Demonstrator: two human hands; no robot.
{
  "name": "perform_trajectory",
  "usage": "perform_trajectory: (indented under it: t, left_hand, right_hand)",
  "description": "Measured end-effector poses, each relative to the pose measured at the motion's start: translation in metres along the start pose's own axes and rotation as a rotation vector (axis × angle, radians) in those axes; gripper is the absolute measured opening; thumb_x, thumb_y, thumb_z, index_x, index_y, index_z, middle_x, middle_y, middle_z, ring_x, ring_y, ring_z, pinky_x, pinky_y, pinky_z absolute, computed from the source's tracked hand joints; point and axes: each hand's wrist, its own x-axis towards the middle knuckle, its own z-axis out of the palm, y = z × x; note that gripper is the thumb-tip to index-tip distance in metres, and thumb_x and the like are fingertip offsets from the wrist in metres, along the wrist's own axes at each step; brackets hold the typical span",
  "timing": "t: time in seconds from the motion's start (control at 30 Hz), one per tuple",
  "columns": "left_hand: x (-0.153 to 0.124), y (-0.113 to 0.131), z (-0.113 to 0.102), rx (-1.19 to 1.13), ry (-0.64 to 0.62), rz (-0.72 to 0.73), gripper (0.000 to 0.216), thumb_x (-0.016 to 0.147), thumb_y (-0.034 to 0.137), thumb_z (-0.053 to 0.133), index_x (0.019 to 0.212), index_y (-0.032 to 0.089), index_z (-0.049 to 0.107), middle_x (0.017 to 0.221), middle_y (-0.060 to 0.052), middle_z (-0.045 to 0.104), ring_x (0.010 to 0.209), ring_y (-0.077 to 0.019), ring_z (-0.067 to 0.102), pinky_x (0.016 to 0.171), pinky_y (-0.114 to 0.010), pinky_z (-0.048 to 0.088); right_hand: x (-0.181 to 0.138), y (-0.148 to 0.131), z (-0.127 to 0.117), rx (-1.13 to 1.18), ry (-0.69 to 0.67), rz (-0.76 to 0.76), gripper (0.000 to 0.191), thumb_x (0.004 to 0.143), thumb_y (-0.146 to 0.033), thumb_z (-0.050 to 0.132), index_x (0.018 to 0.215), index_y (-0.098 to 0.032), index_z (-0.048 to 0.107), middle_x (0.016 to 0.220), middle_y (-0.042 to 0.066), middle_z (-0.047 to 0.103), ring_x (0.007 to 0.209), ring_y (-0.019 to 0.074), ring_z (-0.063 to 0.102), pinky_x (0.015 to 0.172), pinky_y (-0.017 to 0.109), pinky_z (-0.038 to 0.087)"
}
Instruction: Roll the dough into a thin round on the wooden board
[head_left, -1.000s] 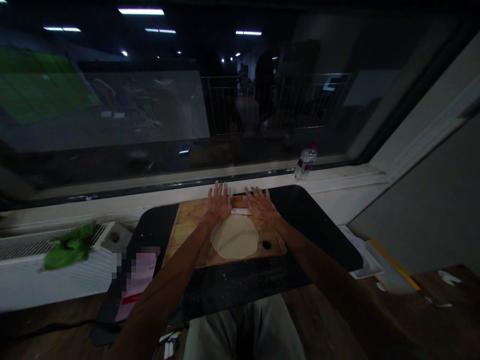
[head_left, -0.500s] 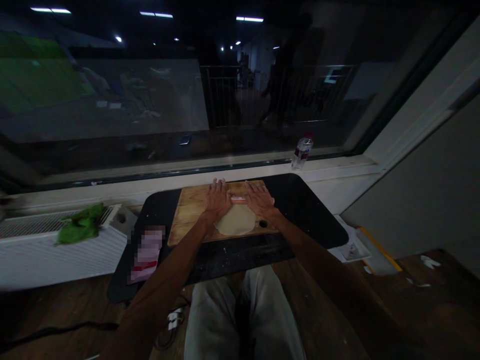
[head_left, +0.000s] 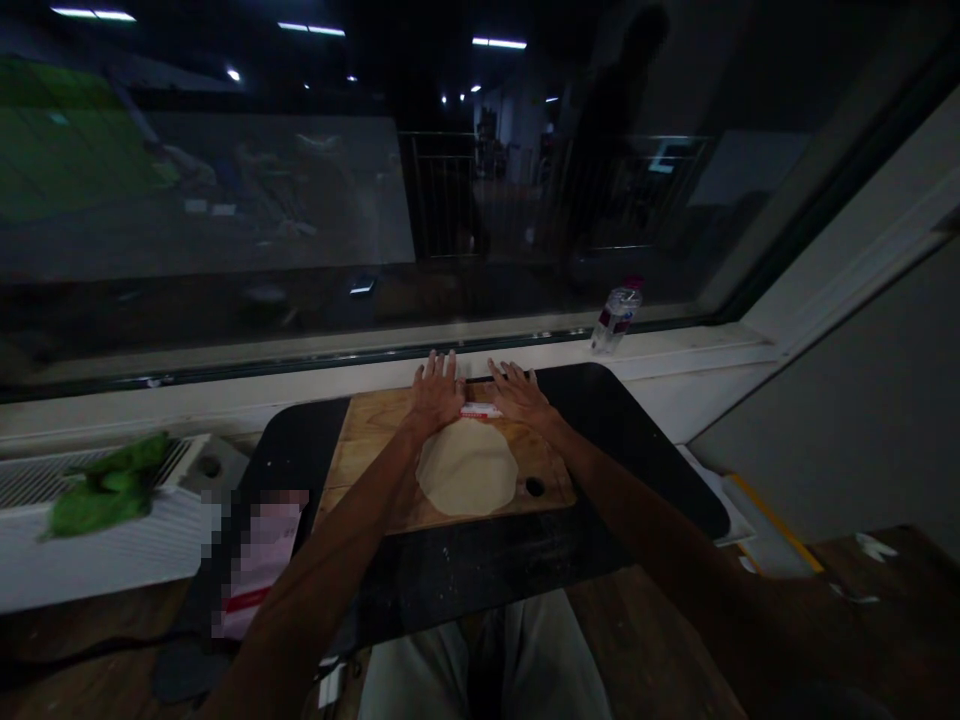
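Observation:
A thin round sheet of dough (head_left: 469,470) lies flat on a wooden cutting board (head_left: 367,440). Beyond its far edge is a rolling pin (head_left: 480,410), which shows a red and white label between my hands. My left hand (head_left: 437,395) rests palm-down over the pin's left part, its fingers stretched forward and apart. Over the right part lies my right hand (head_left: 517,392), also open, fingers spread. The palms hide both ends of the pin. Pale flour marks the fingers.
The board sits on a black tabletop (head_left: 622,430) scattered with crumbs. A pink and white packet (head_left: 262,560) lies at the left. On the sill stands a water bottle (head_left: 616,318); a green cloth (head_left: 112,485) drapes over the radiator (head_left: 112,560). A large window is ahead.
Both hands have moved away from me with the rolling pin, toward the board's far edge. More of the dough sheet shows. The camera view has shifted, so the table appears lower and nearer.

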Motion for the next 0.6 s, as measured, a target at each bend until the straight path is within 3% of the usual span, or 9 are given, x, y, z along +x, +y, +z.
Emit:
perform_trajectory:
  t: [0.17,0.4,0.5,0.6]
  left_hand:
    - [-0.014,0.003,-0.002,0.014,0.002,-0.014,0.071,0.115,0.04,0.033,0.179,0.008,0.037,0.183,-0.022,0.043,0.177,-0.037,0.025,0.138,-0.059,0.031]
    - [-0.055,0.013,-0.005,-0.035,0.031,-0.058,0.07,0.116,0.042,0.037,0.176,0.007,0.042,0.175,-0.027,0.052,0.171,-0.0426,0.035,0.134,-0.065,0.035]
    - [-0.067,0.01,-0.005,-0.107,0.04,-0.034,0.065,0.116,0.042,0.041,0.172,0.011,0.048,0.172,-0.026,0.056,0.169,-0.0438,0.039,0.133,-0.067,0.036]
    - [-0.069,-0.003,-0.008,-0.264,0.046,-0.039,0.056,0.115,0.038,0.047,0.165,0.015,0.056,0.166,-0.022,0.062,0.161,-0.0383,0.052,0.132,-0.06,0.041]
  right_hand:
    - [-0.013,-0.005,0.002,-0.041,0.068,-0.014,0.073,0.12,-0.049,0.031,0.186,-0.02,0.023,0.186,0.019,0.036,0.174,0.0376,0.03,0.14,0.069,0.02]
    - [-0.055,-0.028,-0.003,-0.023,0.164,-0.04,0.064,0.12,-0.044,0.034,0.179,-0.018,0.042,0.177,0.016,0.052,0.164,0.0334,0.044,0.139,0.057,0.023]
    - [-0.072,-0.03,-0.005,0.032,0.186,-0.08,0.063,0.119,-0.054,0.046,0.173,-0.022,0.052,0.176,0.015,0.054,0.163,0.0345,0.044,0.137,0.056,0.027]
    - [-0.085,-0.026,-0.005,0.027,0.16,-0.169,0.057,0.113,-0.058,0.063,0.16,-0.025,0.066,0.171,0.016,0.057,0.162,0.0364,0.043,0.135,0.058,0.028]
